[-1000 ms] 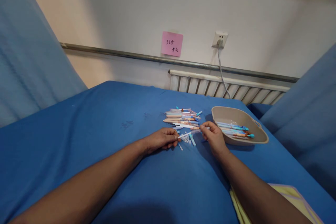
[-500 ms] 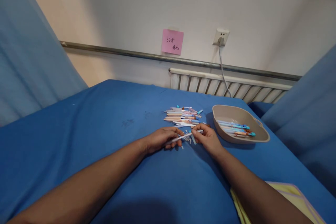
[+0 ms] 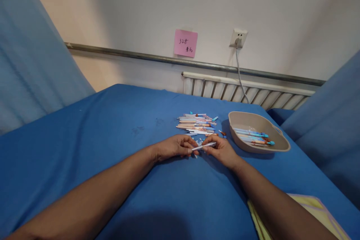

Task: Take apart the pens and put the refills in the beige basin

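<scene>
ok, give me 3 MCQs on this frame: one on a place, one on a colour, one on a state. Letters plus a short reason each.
1. Where does the tray sit relative to the loose pen pile?
A. to its right
B. to its left
C. on top of it

2. What colour is the sticky note on the wall?
A. yellow
B. pink
C. green

3. How is the thin white pen part held?
A. lying free on the cloth
B. in the left hand only
C. between both hands

Answers:
1 A, the tray stands right of the pile on the blue cloth.
2 B, the note is pink.
3 C, left hand and right hand each pinch an end.
</scene>
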Motion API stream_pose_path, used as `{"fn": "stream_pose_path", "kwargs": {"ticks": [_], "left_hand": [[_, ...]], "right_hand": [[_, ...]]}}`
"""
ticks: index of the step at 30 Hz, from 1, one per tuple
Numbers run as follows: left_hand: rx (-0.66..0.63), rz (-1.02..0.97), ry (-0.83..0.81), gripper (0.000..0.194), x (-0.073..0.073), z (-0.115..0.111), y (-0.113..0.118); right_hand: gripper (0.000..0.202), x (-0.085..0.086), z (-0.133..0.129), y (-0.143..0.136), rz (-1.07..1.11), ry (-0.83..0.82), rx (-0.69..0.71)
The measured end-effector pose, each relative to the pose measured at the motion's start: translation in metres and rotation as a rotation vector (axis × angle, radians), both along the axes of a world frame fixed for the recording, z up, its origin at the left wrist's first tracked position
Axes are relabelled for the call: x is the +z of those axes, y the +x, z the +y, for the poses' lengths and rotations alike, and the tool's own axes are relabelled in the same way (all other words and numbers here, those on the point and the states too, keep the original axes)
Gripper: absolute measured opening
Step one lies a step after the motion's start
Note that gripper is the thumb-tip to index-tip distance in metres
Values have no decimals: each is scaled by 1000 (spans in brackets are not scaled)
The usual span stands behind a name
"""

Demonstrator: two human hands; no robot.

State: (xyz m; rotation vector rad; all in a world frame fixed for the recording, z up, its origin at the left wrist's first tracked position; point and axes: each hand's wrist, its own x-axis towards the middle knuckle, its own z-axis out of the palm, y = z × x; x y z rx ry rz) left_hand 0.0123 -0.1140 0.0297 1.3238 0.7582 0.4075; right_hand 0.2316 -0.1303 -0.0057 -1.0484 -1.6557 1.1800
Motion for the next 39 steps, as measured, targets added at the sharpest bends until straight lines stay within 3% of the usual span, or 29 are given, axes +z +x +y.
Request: {"fn": "stream_pose_path", "kwargs": {"ticks": [7, 24, 28, 31, 34, 39], "left_hand": [[76, -31, 20, 39, -4, 2, 0], [134, 28, 162, 35, -16, 3, 5], [152, 40, 311, 29, -15, -1, 8], [132, 160, 550, 22, -13, -5, 8], [100, 300, 743, 18, -8, -6, 7], [84, 309, 738, 18, -5, -6, 7]], "right_hand": [[23, 4, -1, 1, 94, -19, -23], [13, 6, -2, 3, -196, 188, -104], [17, 2, 0, 4, -277, 217, -113], [26, -1, 0, 4, -330, 213, -108], [19, 1, -2, 3, -404, 260, -99], [20, 13, -9, 1, -518, 519, -106]]}}
